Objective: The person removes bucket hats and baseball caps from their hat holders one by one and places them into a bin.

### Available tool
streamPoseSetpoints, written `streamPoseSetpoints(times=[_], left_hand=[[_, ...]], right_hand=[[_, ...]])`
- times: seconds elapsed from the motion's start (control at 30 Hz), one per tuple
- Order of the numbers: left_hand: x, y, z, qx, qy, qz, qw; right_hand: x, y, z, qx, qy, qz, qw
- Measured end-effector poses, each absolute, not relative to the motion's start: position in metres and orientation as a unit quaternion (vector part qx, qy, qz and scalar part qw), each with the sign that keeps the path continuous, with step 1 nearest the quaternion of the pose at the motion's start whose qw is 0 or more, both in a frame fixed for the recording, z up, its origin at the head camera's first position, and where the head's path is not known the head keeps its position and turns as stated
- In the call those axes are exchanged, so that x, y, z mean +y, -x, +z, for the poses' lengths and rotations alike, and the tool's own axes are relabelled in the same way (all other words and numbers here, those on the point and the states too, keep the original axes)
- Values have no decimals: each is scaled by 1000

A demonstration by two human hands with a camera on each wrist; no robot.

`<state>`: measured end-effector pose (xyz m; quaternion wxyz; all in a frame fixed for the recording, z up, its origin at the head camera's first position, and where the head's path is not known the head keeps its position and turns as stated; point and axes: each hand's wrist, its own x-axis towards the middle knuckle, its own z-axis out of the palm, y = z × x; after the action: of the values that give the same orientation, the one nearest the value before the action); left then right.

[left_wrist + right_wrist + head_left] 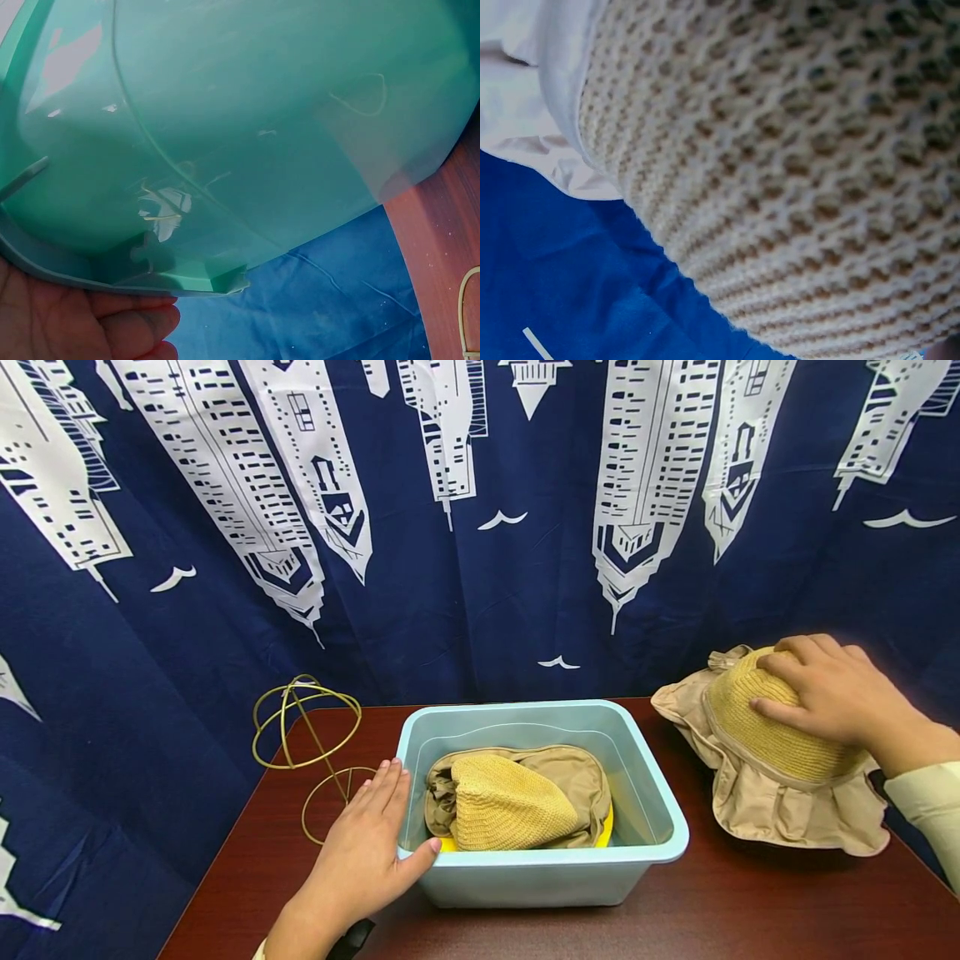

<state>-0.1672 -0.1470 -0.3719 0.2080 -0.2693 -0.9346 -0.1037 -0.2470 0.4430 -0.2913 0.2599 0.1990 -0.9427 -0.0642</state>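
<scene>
On the right, my right hand (832, 689) grips the crown of a sun hat (787, 743), fingers and thumb spread round it. The hat has a yellow woven crown and a ruffled beige fabric brim; its knit texture (780, 187) fills most of the right wrist view. A light blue plastic tub (525, 881) stands mid-table, and my left hand (367, 852) rests with extended fingers on its left rim. Inside the tub lies a second hat (510, 806), its woven crown folded over beige fabric, with a bright yellow edge (604, 831) showing beneath.
A gold wire stand (307, 743) with a domed top and ring base stands left of the tub, partly behind my left hand. The dark red wooden table (247, 877) backs onto a navy curtain (465, 610) printed with white buildings.
</scene>
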Motion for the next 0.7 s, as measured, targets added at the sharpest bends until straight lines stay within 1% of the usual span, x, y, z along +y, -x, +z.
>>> streamPoseSetpoints(times=[0.2, 0.43, 0.7], left_hand=[[-147, 167, -372, -935, 269, -104, 206], [-147, 166, -373, -936, 269, -106, 200], [-147, 167, -373, -933, 274, -105, 209]], right_hand=[[441, 244, -292, -941, -193, -61, 271], [438, 242, -293, -919, -221, -75, 319], [428, 240, -277, -897, -249, -93, 352]])
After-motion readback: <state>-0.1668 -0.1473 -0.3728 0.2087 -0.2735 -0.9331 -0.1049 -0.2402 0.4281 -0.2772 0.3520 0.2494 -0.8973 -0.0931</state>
